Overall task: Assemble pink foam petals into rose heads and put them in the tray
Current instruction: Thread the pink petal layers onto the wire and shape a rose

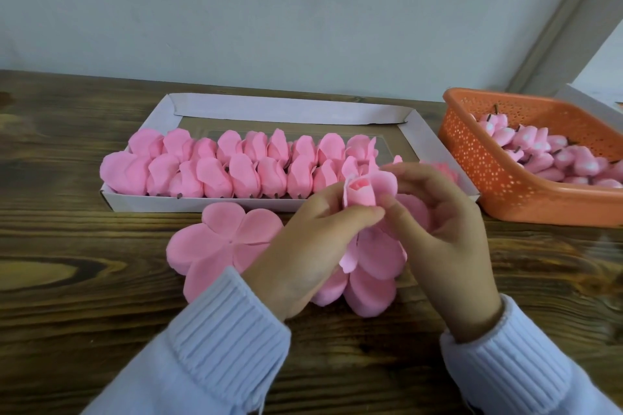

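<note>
Two rows of finished roses (215, 167) fill the white tray (286, 109), lying on their sides with dark stems toward its near wall. Just in front of the tray, a flat five-lobed petal sheet (222, 239) lies on the wooden table (67, 246). My left hand (313, 246) pinches the half-built rose head (360, 192), which stands upright at the tray's near right corner, tip up. My fingers hide its base. My right hand (445, 222) curls round its outer petals. Right of the tray, an orange basket (505, 185) holds buds (553, 158) and is cut off at the edge.

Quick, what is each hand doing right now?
The left hand holds the half-made rose.
The right hand pinches the same rose.
</note>
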`<state>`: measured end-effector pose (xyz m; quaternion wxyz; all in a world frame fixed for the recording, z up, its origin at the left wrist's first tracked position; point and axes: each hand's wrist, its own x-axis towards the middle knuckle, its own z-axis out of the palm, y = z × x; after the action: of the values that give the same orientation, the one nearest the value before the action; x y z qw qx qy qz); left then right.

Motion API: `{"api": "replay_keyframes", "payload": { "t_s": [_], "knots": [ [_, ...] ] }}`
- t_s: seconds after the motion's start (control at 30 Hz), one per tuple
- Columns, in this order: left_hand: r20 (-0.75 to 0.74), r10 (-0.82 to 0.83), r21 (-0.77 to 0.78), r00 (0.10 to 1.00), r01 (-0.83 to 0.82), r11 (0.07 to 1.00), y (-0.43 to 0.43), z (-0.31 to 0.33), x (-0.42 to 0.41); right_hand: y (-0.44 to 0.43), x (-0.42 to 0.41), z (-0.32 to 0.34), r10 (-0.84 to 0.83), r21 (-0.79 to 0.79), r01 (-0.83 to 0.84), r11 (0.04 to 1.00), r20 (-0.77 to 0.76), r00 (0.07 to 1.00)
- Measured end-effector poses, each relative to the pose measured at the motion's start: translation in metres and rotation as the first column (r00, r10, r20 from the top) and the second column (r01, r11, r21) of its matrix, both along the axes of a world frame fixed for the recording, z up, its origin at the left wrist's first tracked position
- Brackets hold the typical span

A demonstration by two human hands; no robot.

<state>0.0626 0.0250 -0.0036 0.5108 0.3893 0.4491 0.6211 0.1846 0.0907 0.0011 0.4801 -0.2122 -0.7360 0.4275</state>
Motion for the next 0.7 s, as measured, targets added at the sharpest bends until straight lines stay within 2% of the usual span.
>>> {"api": "replay_keyframes", "payload": {
  "t_s": [0.27, 0.43, 0.57, 0.7],
  "knots": [
    [-0.188, -0.064, 0.018, 0.980, 0.068, 0.998, -0.003, 0.004, 0.001, 0.002, 0.001, 0.001, -0.012, 0.093, 0.006, 0.996, 0.060, 0.998],
    [-0.221, -0.121, 0.081, 0.968, 0.142, 0.986, -0.003, 0.007, -0.002, 0.005, 0.004, 0.002, 0.009, 0.109, -0.020, 0.994, 0.102, 0.995],
    [-0.275, -0.177, 0.078, 0.945, 0.205, 0.976, -0.004, 0.012, -0.002, 0.006, 0.006, 0.003, 0.092, 0.059, -0.100, 0.993, 0.119, 0.989],
    [-0.357, -0.128, 0.028, 0.925, 0.147, 0.989, -0.005, 0.008, -0.004, 0.006, 0.005, 0.004, 0.134, 0.027, -0.138, 0.990, 0.119, 0.984]
  ]
}}
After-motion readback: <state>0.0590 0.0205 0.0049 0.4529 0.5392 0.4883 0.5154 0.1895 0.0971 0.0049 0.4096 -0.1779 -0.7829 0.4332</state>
